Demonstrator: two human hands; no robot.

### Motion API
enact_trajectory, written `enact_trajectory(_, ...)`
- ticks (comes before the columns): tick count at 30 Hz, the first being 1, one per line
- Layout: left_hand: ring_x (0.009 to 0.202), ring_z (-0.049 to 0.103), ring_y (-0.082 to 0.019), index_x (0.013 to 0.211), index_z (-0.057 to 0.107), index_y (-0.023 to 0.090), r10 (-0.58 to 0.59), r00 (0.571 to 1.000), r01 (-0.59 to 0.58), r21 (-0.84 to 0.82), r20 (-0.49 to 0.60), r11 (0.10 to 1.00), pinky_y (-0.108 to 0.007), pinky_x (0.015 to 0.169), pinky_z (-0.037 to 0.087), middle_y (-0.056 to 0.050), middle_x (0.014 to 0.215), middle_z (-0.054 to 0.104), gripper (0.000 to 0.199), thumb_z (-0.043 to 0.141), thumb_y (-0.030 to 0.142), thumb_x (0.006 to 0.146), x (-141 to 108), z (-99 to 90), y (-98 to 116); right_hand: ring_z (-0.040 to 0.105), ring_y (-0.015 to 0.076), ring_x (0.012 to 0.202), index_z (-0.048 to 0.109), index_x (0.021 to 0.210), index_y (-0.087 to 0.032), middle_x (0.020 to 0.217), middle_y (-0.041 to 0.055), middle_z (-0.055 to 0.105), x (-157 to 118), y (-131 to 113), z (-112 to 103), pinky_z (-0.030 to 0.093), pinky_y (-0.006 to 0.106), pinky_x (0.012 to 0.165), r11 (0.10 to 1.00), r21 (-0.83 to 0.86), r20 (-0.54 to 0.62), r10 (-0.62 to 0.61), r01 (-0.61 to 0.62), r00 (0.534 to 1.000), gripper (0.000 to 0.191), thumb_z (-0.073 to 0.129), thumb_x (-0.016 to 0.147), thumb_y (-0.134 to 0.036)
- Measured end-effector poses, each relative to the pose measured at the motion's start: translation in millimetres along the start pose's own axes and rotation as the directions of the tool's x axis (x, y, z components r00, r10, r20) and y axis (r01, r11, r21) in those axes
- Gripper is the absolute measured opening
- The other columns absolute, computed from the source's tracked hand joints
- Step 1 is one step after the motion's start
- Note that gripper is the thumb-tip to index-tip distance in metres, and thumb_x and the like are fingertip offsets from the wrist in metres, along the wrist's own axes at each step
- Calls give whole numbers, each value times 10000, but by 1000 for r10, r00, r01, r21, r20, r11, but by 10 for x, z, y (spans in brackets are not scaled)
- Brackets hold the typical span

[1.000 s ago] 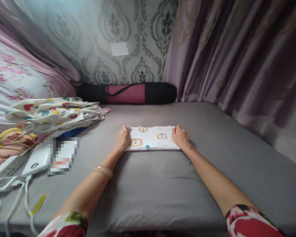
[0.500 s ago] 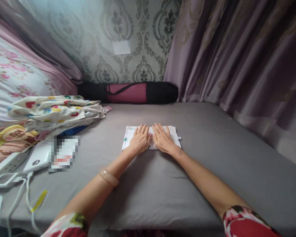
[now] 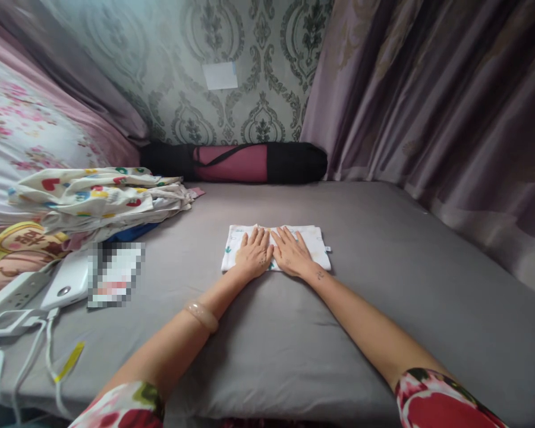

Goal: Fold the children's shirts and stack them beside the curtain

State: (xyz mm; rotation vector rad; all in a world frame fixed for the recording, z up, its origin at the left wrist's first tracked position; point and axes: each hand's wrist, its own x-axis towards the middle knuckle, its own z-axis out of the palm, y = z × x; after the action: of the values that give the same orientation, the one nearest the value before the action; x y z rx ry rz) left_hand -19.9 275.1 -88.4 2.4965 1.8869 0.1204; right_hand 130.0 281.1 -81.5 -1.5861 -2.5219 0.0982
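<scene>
A white cloth with small coloured prints, folded into a flat rectangle, lies on the grey bed sheet. A small tag sticks out at its right edge. My left hand rests palm down on the cloth, left of its middle, fingers stretched out and pointing away from me. Beside it my right hand lies flat on the same cloth, its fingers spread too. The two hands nearly meet at the thumbs. What lies under the palms is hidden.
Crumpled printed clothes are heaped at the left. Nearer stand a white power bank, a power strip and white cables. A long black and maroon bag lies along the wall, with curtains at the right.
My right hand has shifted slightly left over the cloth, baring more of its right side. The left hand stays nearly in place. The camera view has tilted a little.
</scene>
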Motion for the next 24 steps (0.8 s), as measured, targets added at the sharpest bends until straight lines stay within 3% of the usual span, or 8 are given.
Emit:
enact_trajectory(9, 1474, 166, -289, 1505, 280, 83, 33, 999, -33, -4, 31, 999, -521, 1174, 201, -146, 1575, 261, 590, 210, 393, 1008, 27, -42, -37, 179, 251, 1466, 303, 1516, -142, 1581, 100, 269, 7, 5, -75, 107, 495, 1176, 1000, 10, 49, -11, 10, 999, 568, 259, 973, -302)
enact_trajectory(12, 1456, 230, -297, 1460, 365, 95, 34, 999, -34, -21, -11, 999, -519, 1152, 249, -169, 1554, 307, 565, 235, 407, 1007, 20, -90, -66, 198, 262, 1461, 312, 1512, -140, 1575, 115, 278, -2, 28, -158, 131, 510, 1168, 999, 32, 69, -27, 25, 997, 558, 243, 982, -299)
enact_trajectory(15, 1446, 262, -298, 1428, 417, 122, 5, 996, -5, 1, -87, 1000, -521, 1158, 227, -167, 1537, 344, 536, 236, 400, 1007, -10, -120, -77, 187, 258, 1464, 326, 1507, -147, 1579, 123, 266, -26, 24, -195, 104, 503, 1175, 999, 24, 3, -32, 32, 999, 546, 251, 989, -303)
enact_trajectory(24, 1454, 236, -305, 1469, 360, 131, -36, 999, 36, -12, -38, 999, -540, 1156, 217, -154, 1566, 281, 539, 231, 377, 1007, -7, -10, -95, 206, 263, 1459, 303, 1520, -201, 1576, 89, 287, -19, -30, -32, 112, 523, 1166, 999, 31, 23, -41, 40, 999, 552, 266, 989, -347)
